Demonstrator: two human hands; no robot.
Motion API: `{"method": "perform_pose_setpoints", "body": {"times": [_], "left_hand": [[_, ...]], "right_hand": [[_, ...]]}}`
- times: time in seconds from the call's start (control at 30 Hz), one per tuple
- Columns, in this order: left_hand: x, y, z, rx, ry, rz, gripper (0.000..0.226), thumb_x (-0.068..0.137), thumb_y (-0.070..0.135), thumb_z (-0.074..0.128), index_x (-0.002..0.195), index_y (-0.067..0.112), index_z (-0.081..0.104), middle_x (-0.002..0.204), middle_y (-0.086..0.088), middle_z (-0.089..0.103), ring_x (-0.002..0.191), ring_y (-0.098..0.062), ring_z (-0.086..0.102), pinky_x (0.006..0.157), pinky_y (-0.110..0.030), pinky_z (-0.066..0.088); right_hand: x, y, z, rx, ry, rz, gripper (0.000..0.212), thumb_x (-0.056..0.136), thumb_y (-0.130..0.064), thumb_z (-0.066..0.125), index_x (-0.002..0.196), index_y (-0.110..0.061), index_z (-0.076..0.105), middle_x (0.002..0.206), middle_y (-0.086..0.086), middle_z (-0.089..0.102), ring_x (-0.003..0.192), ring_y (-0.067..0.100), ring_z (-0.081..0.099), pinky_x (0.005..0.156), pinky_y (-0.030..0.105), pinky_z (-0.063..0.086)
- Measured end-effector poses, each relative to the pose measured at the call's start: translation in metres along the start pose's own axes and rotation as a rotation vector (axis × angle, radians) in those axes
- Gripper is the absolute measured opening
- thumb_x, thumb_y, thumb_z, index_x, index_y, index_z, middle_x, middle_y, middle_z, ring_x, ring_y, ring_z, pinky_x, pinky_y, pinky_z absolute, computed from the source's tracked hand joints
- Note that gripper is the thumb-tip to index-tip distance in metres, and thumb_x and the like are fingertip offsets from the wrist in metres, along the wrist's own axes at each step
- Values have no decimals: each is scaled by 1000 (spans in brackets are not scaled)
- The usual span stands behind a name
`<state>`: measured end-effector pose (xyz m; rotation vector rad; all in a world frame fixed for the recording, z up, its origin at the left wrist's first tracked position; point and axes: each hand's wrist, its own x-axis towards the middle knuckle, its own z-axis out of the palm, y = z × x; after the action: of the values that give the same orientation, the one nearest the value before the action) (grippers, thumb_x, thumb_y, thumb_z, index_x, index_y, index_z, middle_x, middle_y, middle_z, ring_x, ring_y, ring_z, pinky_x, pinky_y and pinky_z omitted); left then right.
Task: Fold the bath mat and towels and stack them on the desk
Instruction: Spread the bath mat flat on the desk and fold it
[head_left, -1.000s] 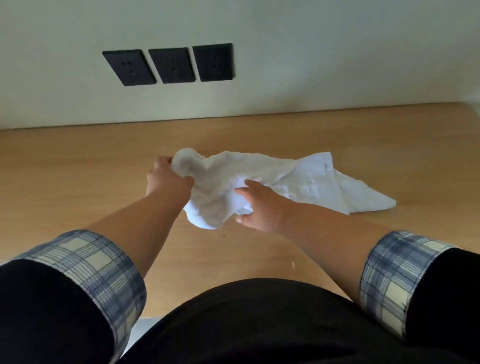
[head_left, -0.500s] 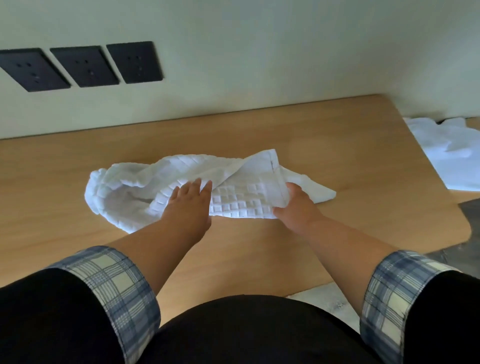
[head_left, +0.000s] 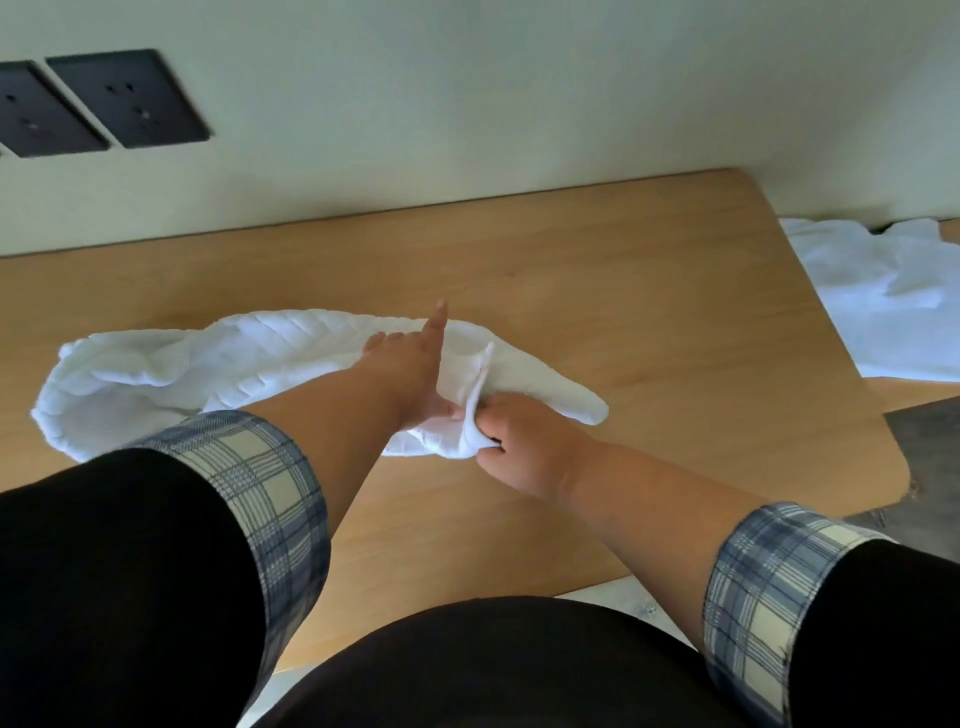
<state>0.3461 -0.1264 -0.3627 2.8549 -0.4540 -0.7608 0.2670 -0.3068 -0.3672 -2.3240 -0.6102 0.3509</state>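
Near edge of white bath mat (head_left: 218, 364) hidden beneath left forearm (head_left: 337, 410), right hand (head_left: 524, 441) fingertips buried in gathered cloth, second white towel (head_left: 878, 301) cut by right edge, wall outlets (head_left: 124, 98) cropped at left.

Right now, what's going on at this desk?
A person is working on a white waffle-textured bath mat lying crumpled on the light wooden desk. The left hand lies open on the cloth with fingers stretched out, while the right hand pinches a bunched edge of it near the front. The mat is not yet folded flat, and nothing is stacked. More white towels lie in a loose heap on another surface past the desk's right end, unfolded.
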Motion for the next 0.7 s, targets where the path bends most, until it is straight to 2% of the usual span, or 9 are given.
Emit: {"method": "perform_pose_setpoints", "body": {"times": [0.13, 0.17, 0.23, 0.27, 0.37, 0.47, 0.53, 0.63, 0.7], "left_hand": [[-3, 8, 0, 117, -55, -44, 122, 68, 70, 71, 157, 26, 0, 153, -5, 31, 139, -31, 28, 112, -46, 24], [-3, 10, -1, 95, -81, -56, 124, 67, 70, 71, 157, 26, -3, 154, -5, 32, 140, -30, 30, 113, -45, 25], [-2, 15, -2, 33, -179, -92, 123, 69, 67, 70, 157, 24, -5, 138, 1, 54, 126, -24, 50, 107, -41, 34], [-1, 17, -3, 36, -227, -108, 114, 72, 66, 68, 157, 26, 4, 127, 6, 60, 118, -22, 55, 103, -39, 36], [-1, 23, 0, 144, -181, -123, 72, 77, 66, 64, 139, 35, 45, 122, 7, 55, 114, -22, 51, 92, -38, 38], [-2, 24, 9, -7, -61, -245, 91, 72, 57, 77, 146, 30, 30, 145, -5, 34, 130, -30, 35, 101, -44, 38], [1, 21, 9, 10, -96, -318, 98, 77, 56, 75, 151, 23, 19, 141, -7, 43, 129, -31, 40, 103, -45, 36], [8, 15, 9, 193, -89, -294, 60, 91, 52, 60, 142, 25, 42, 128, -3, 55, 121, -27, 49, 101, -44, 35], [8, 13, 8, 168, -21, -220, 35, 96, 44, 52, 128, 30, 57, 124, -2, 54, 115, -25, 49, 98, -41, 39]], "right_hand": [[1, 15, -13, -156, -31, -303, 29, 68, 7, 63, 60, -11, 42, 65, 0, 42, 63, 22, 39, 64, 30, 32], [2, 18, -15, -193, -51, -343, 23, 68, 5, 63, 60, -7, 46, 64, 4, 46, 63, 25, 42, 64, 33, 37], [3, 24, -18, -255, -77, -403, 19, 69, 3, 64, 60, -6, 49, 64, 8, 50, 63, 29, 47, 65, 35, 40], [4, 26, -20, -272, -91, -413, 19, 69, 2, 64, 60, -7, 50, 64, 8, 50, 63, 29, 47, 65, 34, 40], [5, 38, -24, -275, -117, -316, 18, 73, -5, 60, 63, -12, 47, 67, 6, 54, 66, 27, 47, 69, 33, 38], [3, 57, -30, -286, -212, -53, 15, 81, -18, 56, 71, -24, 46, 83, -1, 60, 82, 23, 55, 75, 30, 35], [2, 67, -35, -359, -348, 113, 10, 87, -26, 53, 85, -19, 61, 103, -2, 61, 105, 23, 55, 85, 32, 40], [5, 75, -35, -397, -353, 167, 14, 92, -23, 50, 89, -14, 60, 115, 1, 56, 114, 25, 47, 95, 35, 39], [11, 78, -33, -391, -286, 213, 21, 95, -21, 47, 105, -11, 62, 126, 2, 52, 119, 26, 45, 98, 36, 39]]}}
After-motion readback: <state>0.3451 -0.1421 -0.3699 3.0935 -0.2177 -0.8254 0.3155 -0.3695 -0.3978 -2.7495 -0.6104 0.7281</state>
